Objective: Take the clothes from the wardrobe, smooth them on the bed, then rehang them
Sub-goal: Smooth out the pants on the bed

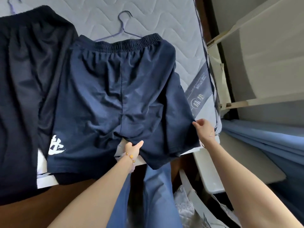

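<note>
Navy shorts (118,89) lie flat on the bed (164,17), waistband away from the person and leg hems reaching the near edge. A wire hanger (125,25) sticks out above the waistband, its lower part hidden under the cloth. The left hand (132,148) grips the fabric at the crotch, thumb on top and fingers tucked out of sight beneath. The right hand (204,130) pinches the outer edge of the right leg. A second, darker pair of shorts (24,79) lies to the left, cut off by the frame; only the hook of its hanger (12,5) shows. A white print (56,146) on the left leg is hard to read.
</note>
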`<action>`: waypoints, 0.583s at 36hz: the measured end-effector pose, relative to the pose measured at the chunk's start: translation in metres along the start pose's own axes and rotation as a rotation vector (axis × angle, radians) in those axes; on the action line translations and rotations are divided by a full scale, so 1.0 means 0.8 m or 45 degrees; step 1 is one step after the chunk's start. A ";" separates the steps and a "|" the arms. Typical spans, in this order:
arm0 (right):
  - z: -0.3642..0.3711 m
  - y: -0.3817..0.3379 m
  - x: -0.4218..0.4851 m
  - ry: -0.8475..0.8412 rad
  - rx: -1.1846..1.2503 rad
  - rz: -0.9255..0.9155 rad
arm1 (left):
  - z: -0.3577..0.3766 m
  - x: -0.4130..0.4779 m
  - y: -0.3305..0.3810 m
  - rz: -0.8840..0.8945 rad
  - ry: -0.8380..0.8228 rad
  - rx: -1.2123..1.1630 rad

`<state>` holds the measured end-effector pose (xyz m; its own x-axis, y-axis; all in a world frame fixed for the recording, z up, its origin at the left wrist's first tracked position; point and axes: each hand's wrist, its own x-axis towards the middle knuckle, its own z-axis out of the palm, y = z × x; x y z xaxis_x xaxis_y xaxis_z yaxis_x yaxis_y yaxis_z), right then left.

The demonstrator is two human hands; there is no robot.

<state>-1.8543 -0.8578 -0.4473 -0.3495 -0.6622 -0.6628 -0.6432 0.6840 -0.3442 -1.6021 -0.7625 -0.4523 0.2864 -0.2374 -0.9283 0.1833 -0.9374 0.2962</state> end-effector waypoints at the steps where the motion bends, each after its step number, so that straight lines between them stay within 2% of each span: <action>1: -0.007 0.002 0.006 0.017 0.019 -0.008 | 0.003 -0.001 0.002 -0.024 0.006 -0.001; 4: -0.031 0.010 0.023 0.094 0.057 -0.037 | 0.020 0.000 -0.002 -0.025 -0.047 -0.056; 9: -0.061 0.018 0.048 0.119 0.005 -0.005 | 0.059 -0.034 0.000 -0.157 -0.282 -0.366; 15: -0.069 0.026 0.052 0.069 -0.223 0.109 | 0.077 -0.037 -0.007 -0.203 -0.133 -0.358; 17: -0.067 0.020 0.041 0.154 -0.276 0.025 | 0.075 -0.037 -0.007 -0.204 -0.101 -0.354; 19: -0.061 0.012 0.024 0.241 -0.301 -0.179 | 0.072 -0.037 -0.005 -0.191 -0.100 -0.340; 21: -0.047 0.005 0.000 0.224 -0.328 -0.372 | 0.069 -0.038 -0.001 -0.189 -0.121 -0.336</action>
<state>-1.8826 -0.8664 -0.4232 -0.2240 -0.8741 -0.4311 -0.8737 0.3761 -0.3085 -1.6633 -0.7683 -0.4366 0.1517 -0.1371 -0.9789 0.4576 -0.8681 0.1924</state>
